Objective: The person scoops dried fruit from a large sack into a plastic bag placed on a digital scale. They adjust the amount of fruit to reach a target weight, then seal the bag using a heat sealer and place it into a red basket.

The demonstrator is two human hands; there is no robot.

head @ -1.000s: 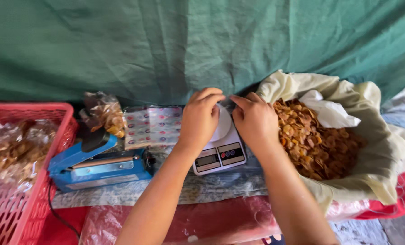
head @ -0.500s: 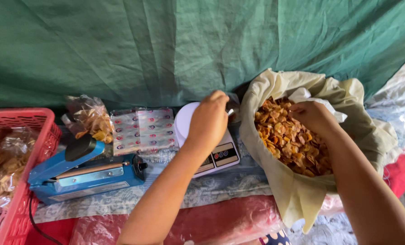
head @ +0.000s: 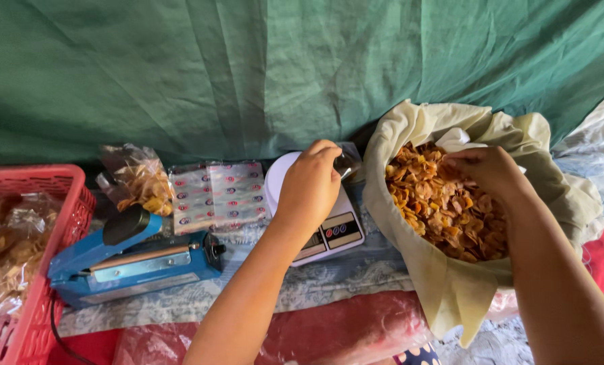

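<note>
Clear plastic shows at the tips of my left hand (head: 309, 186): its fingers are pinched on the edge of a small bag (head: 347, 162), held over the white scale (head: 326, 230). Under that grip the scale's display pokes out by the wrist. My right hand (head: 488, 172) hovers over the chips (head: 437, 203) in the cloth-lined sack (head: 451, 290), fingers curled down and touching the top chips; I cannot tell whether it has hold of any. Left of the left hand lie label sheets (head: 217, 192), a blue sealer (head: 133, 260), a filled bag (head: 136, 179) and a red basket (head: 52, 182).
</note>
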